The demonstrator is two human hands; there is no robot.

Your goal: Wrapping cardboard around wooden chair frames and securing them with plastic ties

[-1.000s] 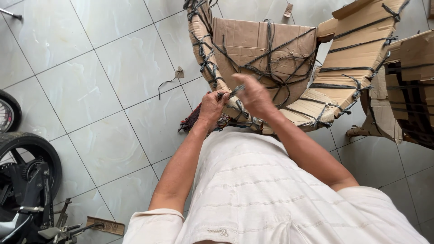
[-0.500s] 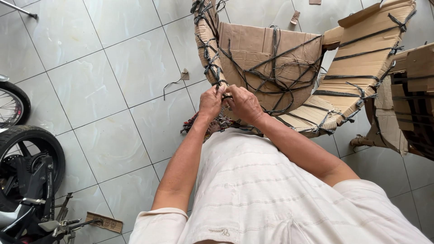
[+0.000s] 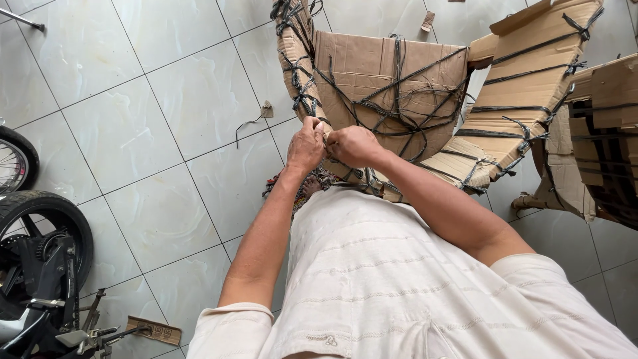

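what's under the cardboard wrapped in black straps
Pale floor tiles show around the cardboard. Its underside and whatever it wraps are covered. The left hand and right hand hide its near edge.

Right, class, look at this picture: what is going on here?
A person in a pale striped shirt stands over a cardboard-wrapped piece of furniture bound with black straps. Both the left hand and right hand meet at the strapping on its near edge, fingers closed on it. More wrapped pieces stand to the right; a motorbike wheel is at the left on the tiled floor.
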